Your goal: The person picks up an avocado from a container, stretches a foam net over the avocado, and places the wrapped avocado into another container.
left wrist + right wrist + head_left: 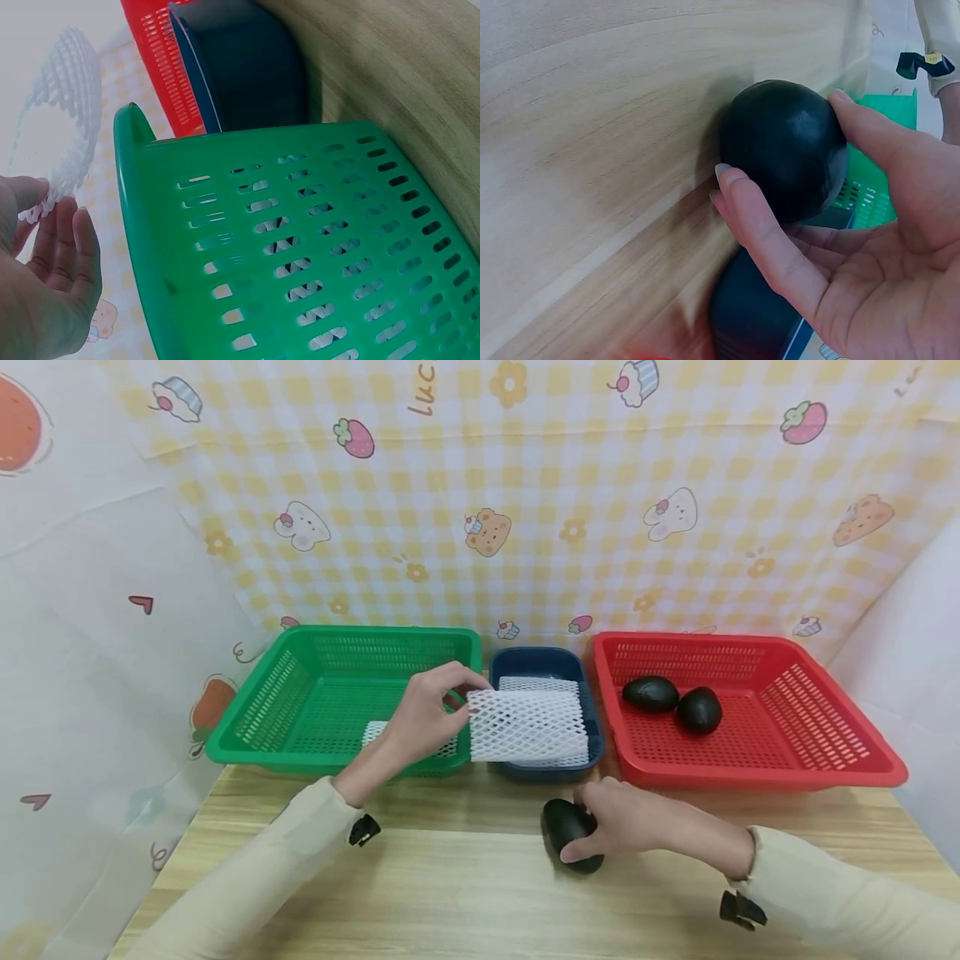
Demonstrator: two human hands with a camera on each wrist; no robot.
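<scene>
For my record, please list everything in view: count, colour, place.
Green perforated plastic basket: 1, green, left
Red perforated plastic basket: 1, red, right
Blue plastic tub: 1, dark blue, middle
Dark oval fruits: 3, blackish, two in red basket, one held
White foam nets: 3+, white, held, tub, green basket
Wood-grain table: 1, brown, below
Checked printed cloth: 1, yellow-white, behind
White sheeting: count unclear, white, both sides
Black clips: 2, black, wrists
Cream sleeves: 2, cream, forearms
Left grip: 1, bare, pinching net
Right grip: 1, bare, holding fruit
</scene>
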